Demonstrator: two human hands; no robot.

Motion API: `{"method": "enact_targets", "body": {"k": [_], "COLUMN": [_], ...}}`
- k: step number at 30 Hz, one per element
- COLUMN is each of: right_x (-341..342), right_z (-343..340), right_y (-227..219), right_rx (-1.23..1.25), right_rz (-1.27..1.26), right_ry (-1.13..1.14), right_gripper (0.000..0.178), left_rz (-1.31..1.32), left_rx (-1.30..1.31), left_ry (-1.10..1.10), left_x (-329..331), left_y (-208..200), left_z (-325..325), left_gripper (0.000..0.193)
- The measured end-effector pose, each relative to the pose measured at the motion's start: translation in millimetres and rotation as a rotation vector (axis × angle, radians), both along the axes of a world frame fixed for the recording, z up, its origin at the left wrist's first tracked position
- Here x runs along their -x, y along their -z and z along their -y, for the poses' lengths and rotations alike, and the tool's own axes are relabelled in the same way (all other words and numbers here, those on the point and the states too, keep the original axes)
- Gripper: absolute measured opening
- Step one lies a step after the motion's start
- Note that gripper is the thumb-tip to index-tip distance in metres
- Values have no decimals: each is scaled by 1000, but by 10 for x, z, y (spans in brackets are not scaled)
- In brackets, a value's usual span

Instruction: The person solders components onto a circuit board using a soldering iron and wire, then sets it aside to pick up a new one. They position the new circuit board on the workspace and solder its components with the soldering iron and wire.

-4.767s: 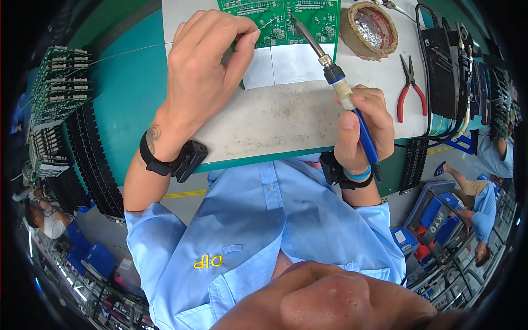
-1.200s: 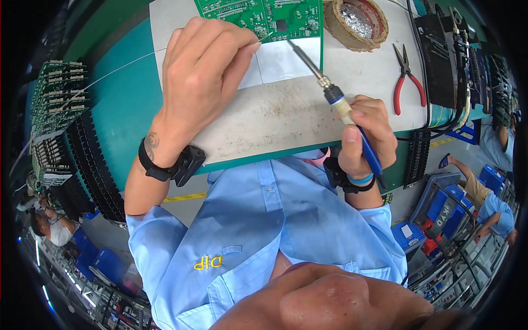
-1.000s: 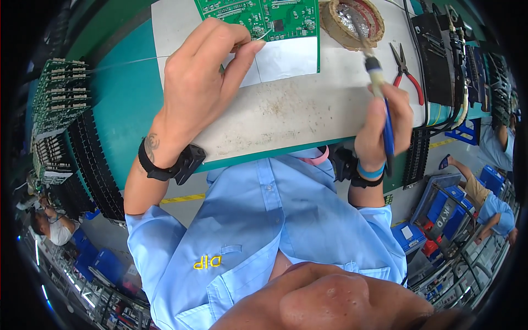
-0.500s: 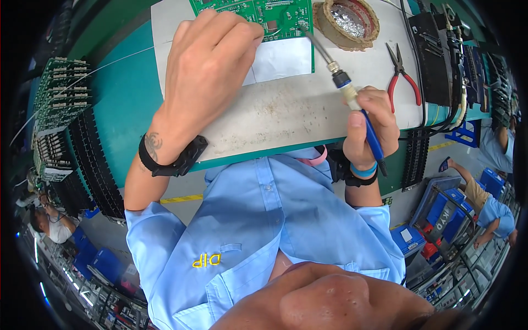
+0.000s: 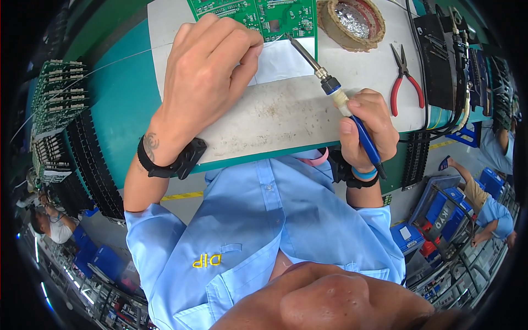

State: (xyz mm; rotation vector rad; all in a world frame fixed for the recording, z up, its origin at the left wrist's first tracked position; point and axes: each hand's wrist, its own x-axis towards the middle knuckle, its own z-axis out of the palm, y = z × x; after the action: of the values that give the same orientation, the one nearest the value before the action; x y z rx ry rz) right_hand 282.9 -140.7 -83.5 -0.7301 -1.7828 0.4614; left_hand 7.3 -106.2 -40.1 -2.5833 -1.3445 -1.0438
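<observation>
White work mat (image 5: 286,113) lies on the teal bench (image 5: 118,104), near edge toward the person. Green circuit board (image 5: 258,14) sits at the mat's far edge, mid-left, partly cut off by the frame top. It is the work piece, lying straight ahead of both hands.

Left hand (image 5: 206,77) rests on the mat's left part, fingers curled and pinched at the board's near edge. It seems to hold thin solder wire (image 5: 126,58) trailing left across the bench, but the pinch itself is hidden, so what it grips can't be confirmed.

Right hand (image 5: 368,129) is at the mat's near-right edge, closed in a pen grip on the soldering iron (image 5: 335,96). The iron's long axis runs diagonally from the right hand up-left, its tip at the board's near edge, just beside the left fingertips. Left hand is nearer the board; the right reaches it only through the iron.

Tin of tip cleaner (image 5: 352,22) sits at the far edge, right of the board. Red-handled pliers (image 5: 406,77) lie by the mat's right edge, apart from both hands.
</observation>
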Motion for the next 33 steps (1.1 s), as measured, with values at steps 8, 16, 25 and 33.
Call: {"method": "enact_targets", "body": {"k": [8, 16, 25, 33], "right_x": [1, -1, -3, -9], "right_z": [7, -3, -4, 0], "right_y": [-31, -49, -26, -28], "right_rx": [18, 14, -14, -24], "right_rz": [30, 48, 52, 51], "right_ry": [-6, -13, -13, -12], "right_gripper": [25, 26, 26, 25], "left_rz": [3, -3, -18, -13], "left_rx": [-4, -5, 0, 3], "left_ry": [8, 1, 10, 14], "left_x": [4, -6, -31, -36], "left_y": [17, 14, 31, 49], "left_z": [-6, -11, -12, -19], "left_gripper": [17, 17, 17, 17]}}
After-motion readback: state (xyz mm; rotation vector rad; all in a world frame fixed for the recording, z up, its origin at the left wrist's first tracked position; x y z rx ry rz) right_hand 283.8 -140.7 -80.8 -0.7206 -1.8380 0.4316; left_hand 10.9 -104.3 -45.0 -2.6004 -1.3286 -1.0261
